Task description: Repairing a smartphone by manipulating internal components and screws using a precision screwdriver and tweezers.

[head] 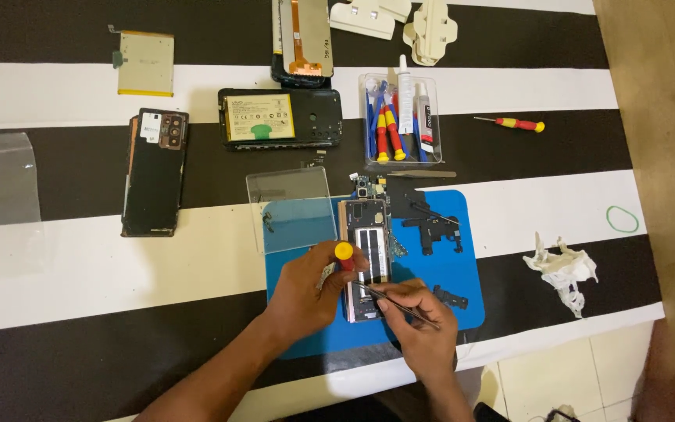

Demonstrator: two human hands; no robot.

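Observation:
An opened phone point(367, 242) lies back-up on a blue mat point(447, 270), its battery and boards exposed. My left hand point(310, 293) grips a red screwdriver with a yellow cap point(344, 254) upright beside the phone's left edge. My right hand point(419, 324) holds thin metal tweezers point(388, 301), their tips over the phone's lower part. Small black phone parts point(431, 227) lie on the mat to the right.
A clear plastic lid point(291, 207) sits left of the mat. Behind are a tool box with screwdrivers and glue tubes point(400, 117), another opened phone point(279, 117), a dark phone back point(154, 172), a loose battery point(144, 62), a red screwdriver point(513, 123), crumpled tissue point(562, 270) and a green rubber band point(622, 219).

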